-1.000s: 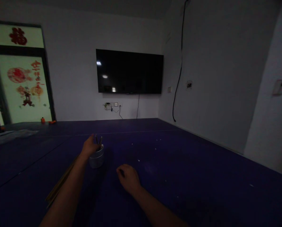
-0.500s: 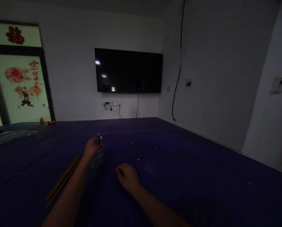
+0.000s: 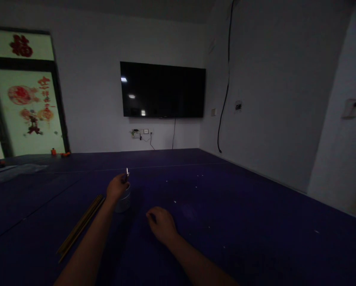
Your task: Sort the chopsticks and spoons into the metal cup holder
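Note:
My left hand is closed around thin metal sticks whose tips poke up above it, right over a small white round container standing on the dark blue floor. My right hand rests on the floor to the right of the container, fingers curled; something small and dark shows at its fingertips, too dim to name. A bundle of long thin yellowish sticks lies on the floor beside my left forearm.
The room is dim. A black television hangs on the far white wall above a socket with cables. A glass door with red paper decorations is at the left. A black cable runs down the right wall.
My left hand has closed on the metal sticks in the container and lifted them slightly. My right hand has stayed in place.

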A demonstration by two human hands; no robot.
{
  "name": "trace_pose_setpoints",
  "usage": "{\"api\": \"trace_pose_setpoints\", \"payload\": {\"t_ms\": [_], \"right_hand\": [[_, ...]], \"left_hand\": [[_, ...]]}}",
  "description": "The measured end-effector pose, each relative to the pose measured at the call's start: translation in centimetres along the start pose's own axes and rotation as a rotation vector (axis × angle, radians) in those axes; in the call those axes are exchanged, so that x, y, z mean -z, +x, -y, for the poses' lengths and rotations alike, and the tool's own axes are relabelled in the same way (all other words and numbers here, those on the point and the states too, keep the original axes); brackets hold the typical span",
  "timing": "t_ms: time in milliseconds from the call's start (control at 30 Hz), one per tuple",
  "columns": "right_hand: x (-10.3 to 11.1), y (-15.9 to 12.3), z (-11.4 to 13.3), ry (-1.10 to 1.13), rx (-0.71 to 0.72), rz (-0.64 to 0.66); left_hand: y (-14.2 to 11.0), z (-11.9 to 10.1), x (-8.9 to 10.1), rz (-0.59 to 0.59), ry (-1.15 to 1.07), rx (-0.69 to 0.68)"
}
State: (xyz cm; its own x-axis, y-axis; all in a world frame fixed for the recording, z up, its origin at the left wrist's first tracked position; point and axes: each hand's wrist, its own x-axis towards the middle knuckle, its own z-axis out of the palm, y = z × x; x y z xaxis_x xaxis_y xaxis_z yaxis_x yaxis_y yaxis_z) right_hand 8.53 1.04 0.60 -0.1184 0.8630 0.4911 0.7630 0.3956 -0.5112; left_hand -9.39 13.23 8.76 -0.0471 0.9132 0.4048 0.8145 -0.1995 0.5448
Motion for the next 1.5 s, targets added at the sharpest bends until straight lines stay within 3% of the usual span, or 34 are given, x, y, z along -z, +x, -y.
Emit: {"api": "trace_pose_setpoints", "payload": {"t_ms": [400, 967, 1267, 1500], "right_hand": [[0.1, -0.1, 0.1, -0.018, -0.010, 0.020], [0.2, -0.1, 0.0, -0.033, 0.005, 0.007], [-0.1, 0.0, -0.1, -0.020, -0.004, 0.004], [0.0, -0.1, 0.0, -0.031, -0.004, -0.003]], "left_hand": [[-0.4, -0.6, 0.6, 0.049, 0.153, 0.003], [0.7, 0.3, 0.6, 0.114, 0.039, -0.119], [0.6, 0.8, 1.1, -0.033, -0.067, -0.073], [0.3, -0.1, 5.0, -0.270, -0.449, -0.030]]}}
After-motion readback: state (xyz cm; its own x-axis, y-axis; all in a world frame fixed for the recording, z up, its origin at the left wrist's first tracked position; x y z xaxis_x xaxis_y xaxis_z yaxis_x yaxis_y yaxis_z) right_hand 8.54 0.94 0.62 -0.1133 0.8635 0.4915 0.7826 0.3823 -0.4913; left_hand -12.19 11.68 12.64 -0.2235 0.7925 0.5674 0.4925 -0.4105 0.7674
